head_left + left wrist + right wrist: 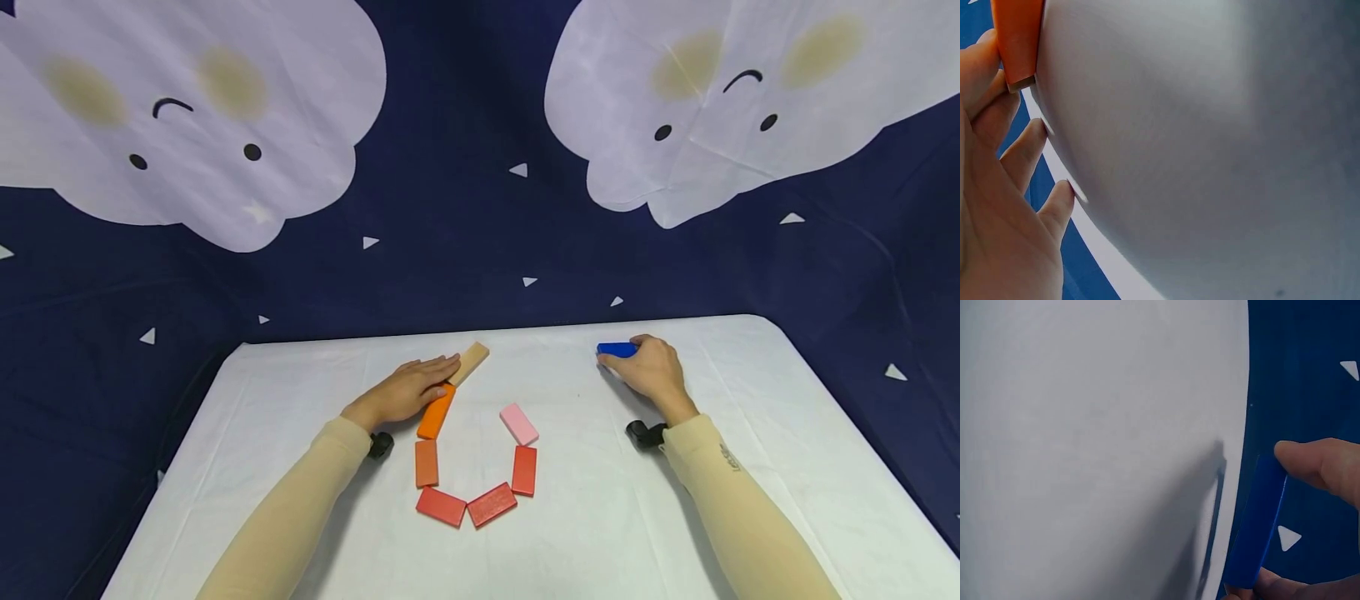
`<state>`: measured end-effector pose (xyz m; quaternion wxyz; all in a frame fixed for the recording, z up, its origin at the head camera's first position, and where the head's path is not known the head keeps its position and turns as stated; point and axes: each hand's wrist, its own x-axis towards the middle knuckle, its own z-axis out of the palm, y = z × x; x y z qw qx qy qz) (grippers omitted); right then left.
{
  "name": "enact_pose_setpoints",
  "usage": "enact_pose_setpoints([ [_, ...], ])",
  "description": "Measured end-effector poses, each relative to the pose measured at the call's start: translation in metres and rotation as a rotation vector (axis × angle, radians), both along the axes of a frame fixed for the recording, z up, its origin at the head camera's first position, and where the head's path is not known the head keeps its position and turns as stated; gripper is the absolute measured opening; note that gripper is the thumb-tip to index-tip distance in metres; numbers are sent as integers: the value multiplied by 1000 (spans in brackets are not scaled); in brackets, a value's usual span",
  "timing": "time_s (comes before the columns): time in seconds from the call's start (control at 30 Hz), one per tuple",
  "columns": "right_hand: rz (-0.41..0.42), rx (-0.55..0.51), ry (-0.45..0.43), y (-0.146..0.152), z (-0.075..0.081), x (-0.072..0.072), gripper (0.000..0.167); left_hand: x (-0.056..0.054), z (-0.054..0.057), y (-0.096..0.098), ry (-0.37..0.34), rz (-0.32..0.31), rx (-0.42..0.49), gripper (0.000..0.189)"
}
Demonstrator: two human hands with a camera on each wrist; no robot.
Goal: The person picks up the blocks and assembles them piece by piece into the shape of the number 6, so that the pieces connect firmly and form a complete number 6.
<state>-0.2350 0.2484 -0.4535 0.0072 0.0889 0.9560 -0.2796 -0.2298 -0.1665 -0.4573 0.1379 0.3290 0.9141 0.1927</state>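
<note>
My right hand (654,371) pinches a blue block (617,349) between thumb and fingers near the table's far right side; the right wrist view shows the blue block (1257,519) with a shadow on the cloth beside it. At the left, my left hand (408,390) lies with its fingers extended at the meeting ends of a natural wood block (471,362) and an orange block (437,414). Its thumb touches the orange block, and its fingertips overlap the wood block's near end. From the left wrist, the orange block (1019,37) shows beside the fingers.
A curved row continues from the orange block through a darker orange block (426,463), several red blocks (492,505) and a pink block (519,424). White cloth covers the table (585,533). Behind it hangs a dark blue curtain (465,208) with cloud prints.
</note>
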Motion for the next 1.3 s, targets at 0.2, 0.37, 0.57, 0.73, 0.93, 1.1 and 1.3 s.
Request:
enact_pose_setpoints([
  [0.2, 29, -20, 28, -4, 3, 3, 83, 1, 1, 1, -4, 6, -3, 56],
  [0.37, 56, -42, 39, -14, 9, 9, 82, 2, 2, 1, -7, 8, -4, 56],
  [0.57, 92, -50, 63, -30, 17, 16, 79, 1, 1, 1, -9, 14, -14, 56],
  [0.73, 123, -53, 84, -43, 20, 20, 76, 1, 1, 1, -9, 12, -13, 56],
  [0.93, 157, -36, 110, -54, 20, 24, 75, 2, 2, 1, -8, 13, -12, 55],
  [1.1, 179, -30, 121, -63, 22, 28, 74, 2, 3, 2, -8, 11, -8, 55],
  [1.3, 211, -19, 165, -74, 23, 33, 72, 2, 2, 1, 0, 3, -2, 55],
])
